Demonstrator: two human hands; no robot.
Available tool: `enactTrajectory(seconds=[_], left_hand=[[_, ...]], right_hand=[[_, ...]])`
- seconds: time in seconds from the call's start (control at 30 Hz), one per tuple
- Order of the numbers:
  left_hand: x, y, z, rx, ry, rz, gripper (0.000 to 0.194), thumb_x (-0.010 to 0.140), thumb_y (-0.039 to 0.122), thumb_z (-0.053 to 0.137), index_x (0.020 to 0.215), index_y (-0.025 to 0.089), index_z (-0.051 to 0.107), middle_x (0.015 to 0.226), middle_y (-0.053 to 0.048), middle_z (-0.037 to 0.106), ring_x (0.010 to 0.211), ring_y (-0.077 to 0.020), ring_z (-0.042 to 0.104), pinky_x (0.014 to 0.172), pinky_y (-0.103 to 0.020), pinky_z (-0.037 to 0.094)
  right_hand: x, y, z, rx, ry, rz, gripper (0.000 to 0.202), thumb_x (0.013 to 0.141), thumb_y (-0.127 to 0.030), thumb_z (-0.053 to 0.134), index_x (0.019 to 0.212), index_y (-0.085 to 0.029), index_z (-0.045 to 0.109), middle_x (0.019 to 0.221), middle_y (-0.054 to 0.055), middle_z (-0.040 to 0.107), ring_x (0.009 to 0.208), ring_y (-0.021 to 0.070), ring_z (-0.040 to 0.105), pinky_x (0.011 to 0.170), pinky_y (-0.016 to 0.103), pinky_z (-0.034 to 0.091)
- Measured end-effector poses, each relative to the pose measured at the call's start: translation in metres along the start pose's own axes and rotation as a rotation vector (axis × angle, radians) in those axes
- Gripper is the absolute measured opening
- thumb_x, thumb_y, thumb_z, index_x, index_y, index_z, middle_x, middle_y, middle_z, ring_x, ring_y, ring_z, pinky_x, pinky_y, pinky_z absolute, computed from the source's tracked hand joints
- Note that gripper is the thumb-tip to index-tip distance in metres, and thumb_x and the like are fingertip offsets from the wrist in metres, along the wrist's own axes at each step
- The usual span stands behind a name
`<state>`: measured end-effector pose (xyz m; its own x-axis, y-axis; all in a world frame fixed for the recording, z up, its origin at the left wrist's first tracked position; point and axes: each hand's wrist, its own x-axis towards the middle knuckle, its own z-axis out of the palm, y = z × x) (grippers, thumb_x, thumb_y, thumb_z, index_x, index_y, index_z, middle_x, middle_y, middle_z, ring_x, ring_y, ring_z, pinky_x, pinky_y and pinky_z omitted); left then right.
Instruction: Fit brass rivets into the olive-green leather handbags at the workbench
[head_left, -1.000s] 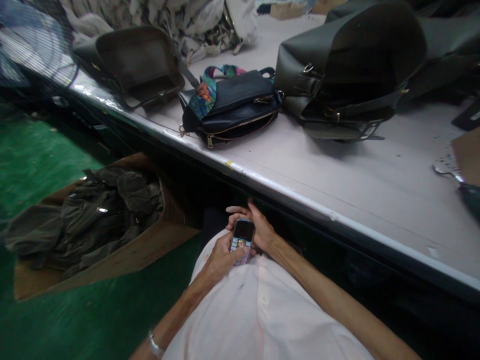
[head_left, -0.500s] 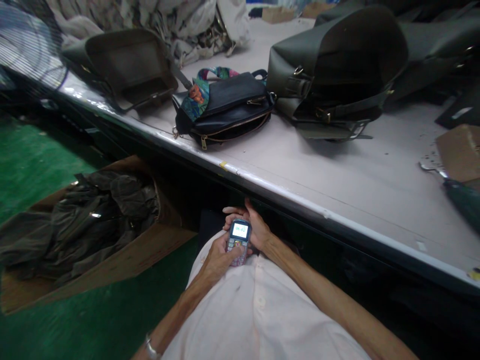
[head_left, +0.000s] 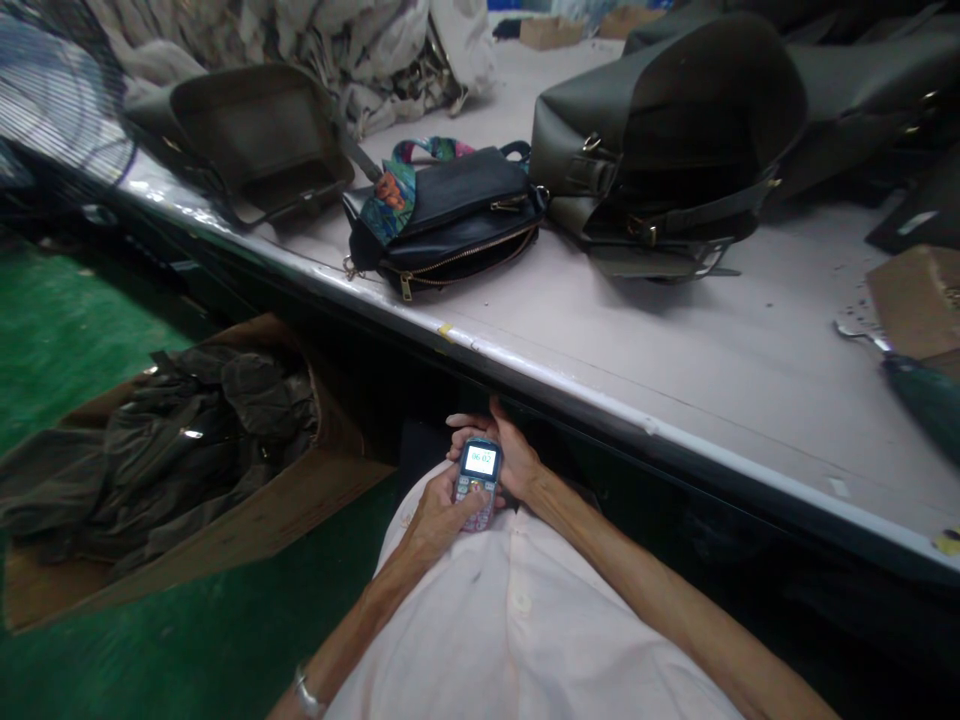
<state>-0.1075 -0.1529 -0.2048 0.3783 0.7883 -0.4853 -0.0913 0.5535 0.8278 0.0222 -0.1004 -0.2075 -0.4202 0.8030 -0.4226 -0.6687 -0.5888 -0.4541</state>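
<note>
A small keypad mobile phone (head_left: 481, 459) is held upright before my waist, its lit screen reading 06:02. My left hand (head_left: 437, 512) grips its lower left side, with the thumb lying over the keys. From the other side my right hand (head_left: 517, 462) cradles the phone, its fingers passing behind the top and their tips showing at the left. The back of the phone is hidden.
Along the table edge (head_left: 547, 385) lie a black handbag (head_left: 469, 195) with an unzipped pocket and dark olive bags (head_left: 581, 130). A cardboard box (head_left: 300, 510) of dark cloth bags stands at left, beneath a fan (head_left: 60, 90). A small carton (head_left: 911, 300) sits at right.
The view has shifted very slightly. Both hands keep the phone in the same place, and the left thumb stays over the keys.
</note>
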Motion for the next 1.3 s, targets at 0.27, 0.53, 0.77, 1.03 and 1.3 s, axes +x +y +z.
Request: enactTrajectory(seconds=[0.27, 0.53, 0.77, 1.03, 1.3], left_hand=[[-0.0009, 0.0025, 0.002, 0.001, 0.016, 0.001, 0.052, 0.063, 0.042, 0.078, 0.1, 0.013, 0.057, 0.075, -0.007, 0.07, 0.067, -0.0215, 0.067, 0.065, -0.03, 0.052], [-0.0025, 0.0014, -0.0009, -0.003, 0.017, 0.021, 0.047, 0.068, 0.039, 0.075, 0.101, 0.013, 0.056, 0.078, -0.007, 0.07, 0.068, -0.021, 0.066, 0.065, -0.03, 0.051], [-0.0042, 0.0015, -0.0019, -0.004, 0.039, 0.029, 0.045, 0.07, 0.039, 0.074, 0.101, 0.013, 0.056, 0.079, -0.008, 0.07, 0.07, -0.0217, 0.067, 0.067, -0.031, 0.052], [-0.0038, -0.0004, -0.002, -0.039, 0.083, 0.032, 0.047, 0.07, 0.038, 0.075, 0.104, 0.013, 0.056, 0.086, -0.009, 0.07, 0.074, -0.0221, 0.068, 0.069, -0.032, 0.054], [-0.0052, 0.0036, 0.0007, -0.053, 0.113, 0.014, 0.05, 0.068, 0.036, 0.076, 0.106, 0.012, 0.054, 0.086, -0.01, 0.07, 0.072, -0.0219, 0.068, 0.069, -0.033, 0.055]], right_hand=[[-0.0028, -0.0021, 0.0043, -0.004, 0.029, 0.011, 0.065, 0.085, -0.069, 0.037, 0.086, -0.012, 0.067, 0.063, 0.005, 0.064, 0.058, 0.0176, 0.062, 0.059, 0.029, 0.048], [-0.0011, 0.0001, 0.0021, 0.002, 0.027, 0.009, 0.064, 0.088, -0.066, 0.034, 0.085, -0.012, 0.068, 0.066, 0.006, 0.065, 0.062, 0.0191, 0.064, 0.057, 0.029, 0.048], [-0.0009, -0.0002, 0.0037, -0.015, 0.012, 0.017, 0.057, 0.091, -0.058, 0.035, 0.088, -0.012, 0.067, 0.069, 0.007, 0.067, 0.066, 0.02, 0.066, 0.061, 0.031, 0.05], [0.0011, -0.0009, -0.0022, 0.002, -0.024, 0.068, 0.059, 0.095, -0.055, 0.027, 0.094, -0.011, 0.066, 0.078, 0.009, 0.07, 0.075, 0.0214, 0.068, 0.067, 0.032, 0.051], [0.0012, -0.002, -0.001, -0.036, -0.072, 0.062, 0.053, 0.098, -0.047, 0.027, 0.096, -0.011, 0.066, 0.081, 0.009, 0.071, 0.079, 0.0202, 0.068, 0.071, 0.031, 0.052]])
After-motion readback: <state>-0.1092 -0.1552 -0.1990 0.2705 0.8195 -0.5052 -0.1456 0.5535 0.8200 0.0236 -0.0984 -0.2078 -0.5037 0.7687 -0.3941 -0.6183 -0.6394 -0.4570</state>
